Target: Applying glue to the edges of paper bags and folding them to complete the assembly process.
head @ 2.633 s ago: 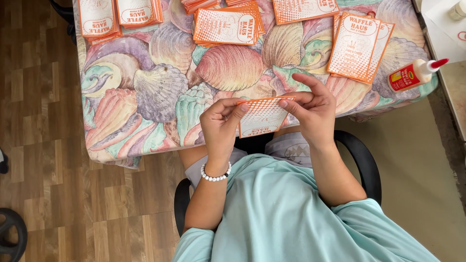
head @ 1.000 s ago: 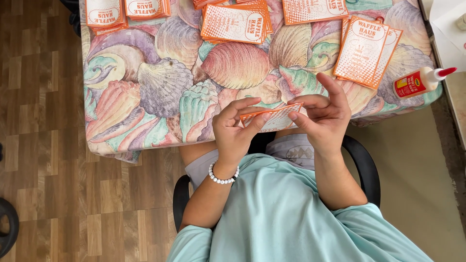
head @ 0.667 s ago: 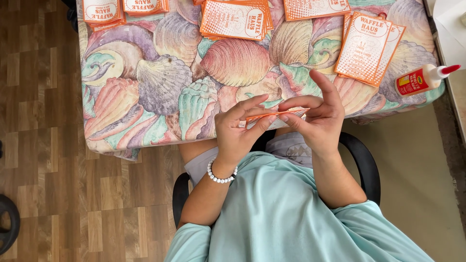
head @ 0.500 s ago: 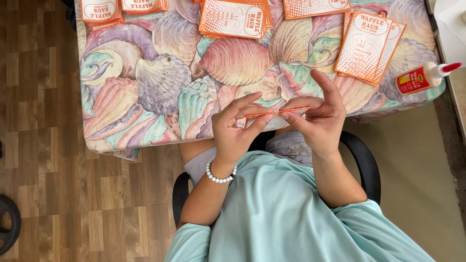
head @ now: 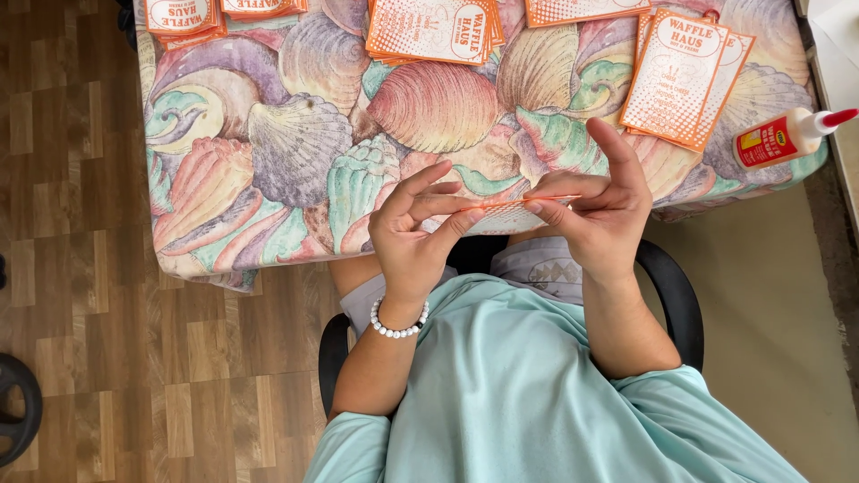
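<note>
My left hand point(head: 413, 234) and my right hand point(head: 601, 210) pinch the two ends of an orange and white paper bag point(head: 510, 207), which lies nearly edge-on between them, just above the near edge of the table. A white bead bracelet point(head: 399, 326) sits on my left wrist. I am seated in a black chair point(head: 673, 291) and wear a light teal top.
The table wears a shell-patterned cloth point(head: 295, 152). Stacks of orange and white paper bags lie at the far left point(head: 182, 16), centre point(head: 437, 29) and right point(head: 682, 76). A red and white glue bottle point(head: 780, 137) lies at the right edge. Wood floor is on the left.
The bag was held flat with its face up; my hands have since tilted it nearly edge-on and pressed along its edge, moving closer together.
</note>
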